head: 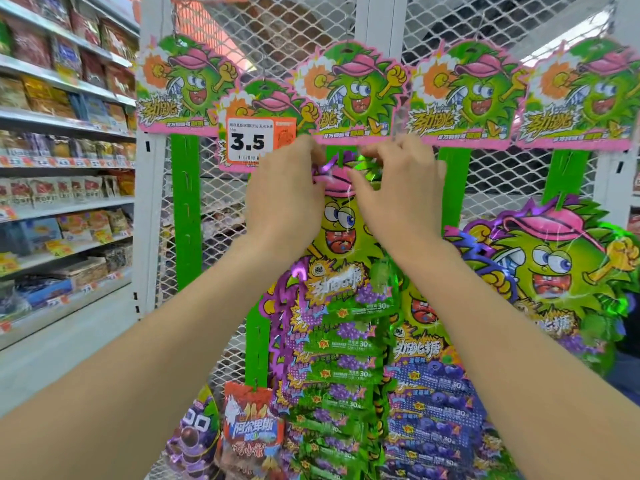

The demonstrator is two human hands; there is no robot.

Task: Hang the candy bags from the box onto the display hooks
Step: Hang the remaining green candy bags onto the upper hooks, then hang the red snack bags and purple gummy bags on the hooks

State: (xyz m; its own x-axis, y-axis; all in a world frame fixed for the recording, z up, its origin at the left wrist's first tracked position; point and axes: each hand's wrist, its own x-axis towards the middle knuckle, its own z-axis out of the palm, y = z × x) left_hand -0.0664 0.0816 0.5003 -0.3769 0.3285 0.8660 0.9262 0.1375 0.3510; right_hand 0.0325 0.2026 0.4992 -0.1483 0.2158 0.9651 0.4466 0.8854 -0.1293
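My left hand [287, 188] and my right hand [398, 192] are raised side by side, both pinching the pink top edge of a green candy bag [341, 230] printed with a cartoon face. The bag's top sits against a green hanging strip [346, 155] just under a row of pink-and-green header cards [349, 91]. Below it several more candy bags [339, 358] hang overlapping down the same strip. The hook or clip itself is hidden behind my fingers. No box is in view.
A white wire-mesh display rack [221, 188] carries the strips, with a bare green strip [186, 209] at left. A 3.5 price tag [258, 142] hangs left of my hands. Blue candy bags [433, 403], a large bag [554, 265] and shop shelves [65, 161] surround.
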